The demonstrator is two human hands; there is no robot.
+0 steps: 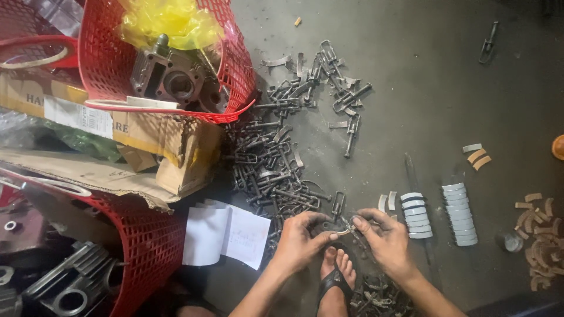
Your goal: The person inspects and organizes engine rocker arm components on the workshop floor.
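Note:
Both my hands meet low in the head view over a small metal clip-like part (343, 229). My left hand (301, 239) pinches it from the left and my right hand (385, 238) pinches it from the right. A big heap of dark metal brackets (276, 158) lies on the grey floor just above my hands. To the right of my hands stand two rows of stacked curved grey pads (417, 215), (460, 213). My foot in a black sandal (336, 276) rests below the hands.
A red mesh basket (111, 64) holds an engine cylinder (176, 79) and a yellow bag. Cardboard boxes (147, 138) lie under it. Another red basket (147, 246) with engine parts sits lower left. White paper (226, 235) lies beside my left hand. Tan curved pieces (540, 235) pile at right.

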